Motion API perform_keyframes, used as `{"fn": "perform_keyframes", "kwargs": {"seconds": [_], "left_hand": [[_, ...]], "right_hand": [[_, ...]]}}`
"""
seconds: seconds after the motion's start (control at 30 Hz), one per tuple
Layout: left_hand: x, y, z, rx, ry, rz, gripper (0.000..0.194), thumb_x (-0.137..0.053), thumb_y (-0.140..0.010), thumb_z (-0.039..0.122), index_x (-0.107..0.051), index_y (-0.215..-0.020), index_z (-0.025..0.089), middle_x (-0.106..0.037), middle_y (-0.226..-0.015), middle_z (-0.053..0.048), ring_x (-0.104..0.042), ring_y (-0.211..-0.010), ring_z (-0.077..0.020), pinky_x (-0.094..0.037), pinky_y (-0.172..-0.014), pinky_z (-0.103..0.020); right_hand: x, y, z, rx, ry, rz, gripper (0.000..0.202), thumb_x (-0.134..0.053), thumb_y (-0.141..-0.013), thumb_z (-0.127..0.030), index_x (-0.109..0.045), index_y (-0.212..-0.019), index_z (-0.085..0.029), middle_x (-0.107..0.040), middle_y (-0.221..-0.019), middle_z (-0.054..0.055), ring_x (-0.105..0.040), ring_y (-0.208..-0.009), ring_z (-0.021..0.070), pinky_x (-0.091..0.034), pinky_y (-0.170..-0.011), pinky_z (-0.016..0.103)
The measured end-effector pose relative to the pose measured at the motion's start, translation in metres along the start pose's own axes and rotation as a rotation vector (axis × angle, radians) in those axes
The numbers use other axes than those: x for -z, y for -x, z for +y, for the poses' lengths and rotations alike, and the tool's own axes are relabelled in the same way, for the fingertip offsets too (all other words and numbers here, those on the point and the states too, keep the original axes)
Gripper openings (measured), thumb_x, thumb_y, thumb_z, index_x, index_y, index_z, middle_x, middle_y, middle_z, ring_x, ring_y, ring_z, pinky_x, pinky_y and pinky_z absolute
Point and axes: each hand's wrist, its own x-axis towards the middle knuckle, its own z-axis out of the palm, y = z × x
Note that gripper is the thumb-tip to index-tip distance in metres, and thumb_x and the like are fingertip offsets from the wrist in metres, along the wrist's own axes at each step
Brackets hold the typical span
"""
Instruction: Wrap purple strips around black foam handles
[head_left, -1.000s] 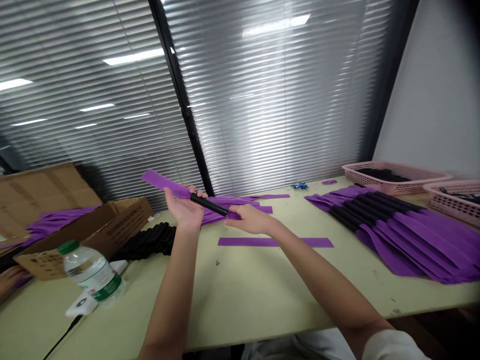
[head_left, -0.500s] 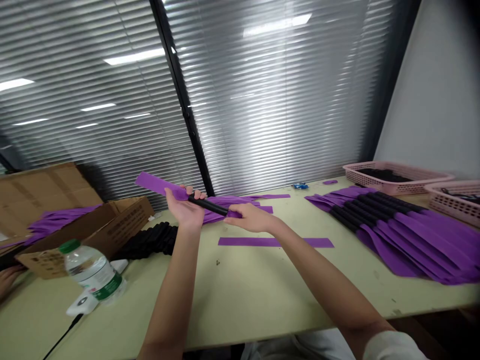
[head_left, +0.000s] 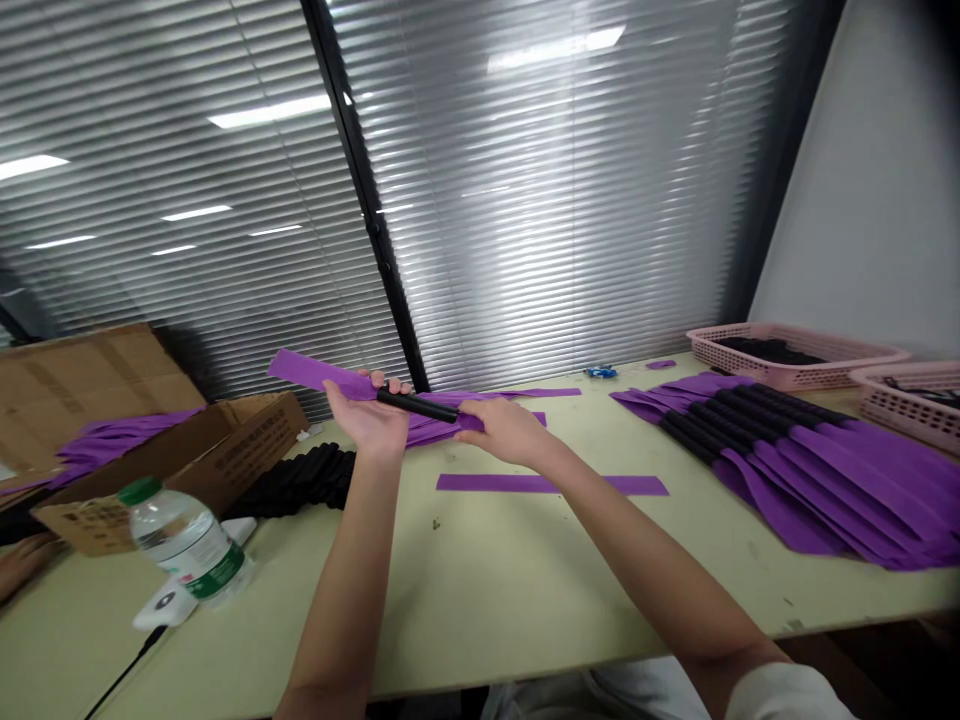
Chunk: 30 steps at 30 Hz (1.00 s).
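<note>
Above the table, a black tube-like sleeve (head_left: pixel 420 404) surrounds the middle of a purple fabric strip (head_left: pixel 307 371). My left hand (head_left: pixel 369 418) is closed around the sleeve's left end, palm up, with flat purple fabric sticking out past it. At the sleeve's right end, my right hand (head_left: pixel 504 430) pinches bunched purple fabric between thumb and fingers. Beneath my right wrist, a single purple strip (head_left: pixel 495 484) lies flat on the table. More purple strips (head_left: pixel 427 430) lie behind my hands, partly hidden by them.
Black sleeves (head_left: pixel 300 480) are piled left of my left forearm, beside a cardboard box (head_left: pixel 247 440) with purple fabric. Nearer stands a water bottle (head_left: pixel 187 545). Sleeved purple strips (head_left: pixel 840 470) lie right, before pink baskets (head_left: pixel 802 376). Another person's hand (head_left: pixel 26 565) shows far left.
My right hand has shifted slightly up, its fingers now further over the sleeve's right end. The strip's free left end has dipped a little. The other person's hand has moved slightly into view.
</note>
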Motion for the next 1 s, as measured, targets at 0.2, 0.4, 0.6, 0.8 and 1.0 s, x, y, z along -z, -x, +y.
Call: {"fn": "perform_keyframes", "kwargs": {"seconds": [0.2, 0.4, 0.6, 0.8, 1.0], "left_hand": [[0.003, -0.002, 0.000, 0.012, -0.005, 0.000, 0.045, -0.030, -0.092, 0.064, -0.040, -0.081, 0.022, -0.045, -0.061, 0.003, -0.048, -0.049, -0.0130, -0.041, -0.054, -0.028], [0.006, -0.006, 0.004, 0.014, -0.034, 0.005, 0.046, -0.026, -0.092, 0.065, -0.042, -0.081, 0.022, -0.045, -0.061, 0.003, -0.046, -0.049, -0.0131, -0.041, -0.055, -0.028], [0.009, -0.006, 0.001, 0.054, -0.064, -0.026, 0.048, -0.028, -0.091, 0.064, -0.046, -0.081, 0.021, -0.047, -0.062, 0.002, -0.046, -0.049, -0.0134, -0.039, -0.052, -0.029], [0.014, -0.009, -0.005, 0.089, -0.082, -0.075, 0.041, -0.036, -0.090, 0.058, -0.048, -0.081, 0.021, -0.048, -0.063, 0.002, -0.048, -0.049, -0.0136, -0.040, -0.052, -0.029], [0.012, -0.011, -0.006, 0.109, -0.070, -0.045, 0.024, -0.048, -0.092, 0.043, -0.046, -0.082, 0.021, -0.046, -0.060, 0.005, -0.047, -0.047, -0.0109, -0.040, -0.054, -0.026]], "right_hand": [[-0.003, 0.000, -0.002, -0.036, 0.136, 0.045, 0.028, -0.057, -0.091, -0.042, -0.060, -0.113, -0.026, -0.068, -0.095, 0.006, -0.062, -0.083, 0.0243, -0.038, -0.060, 0.028], [0.011, 0.004, 0.007, -0.016, -0.143, -0.049, 0.046, -0.053, -0.088, -0.062, -0.059, -0.116, -0.025, -0.067, -0.107, 0.006, -0.062, -0.090, 0.0231, -0.043, -0.065, 0.028], [0.035, 0.007, 0.025, -0.077, -0.320, 0.046, 0.050, -0.035, -0.095, -0.061, -0.061, -0.110, -0.021, -0.066, -0.107, 0.008, -0.061, -0.089, 0.0210, -0.045, -0.073, 0.031], [0.049, 0.010, 0.040, -0.159, -0.551, 0.088, 0.050, -0.031, -0.097, -0.056, -0.059, -0.118, -0.020, -0.064, -0.111, 0.010, -0.063, -0.084, 0.0187, -0.049, -0.068, 0.029], [0.031, 0.003, 0.030, -0.055, -0.545, -0.033, 0.038, -0.039, -0.097, -0.049, -0.062, -0.108, -0.021, -0.066, -0.106, 0.006, -0.062, -0.094, 0.0206, -0.049, -0.076, 0.032]]}}
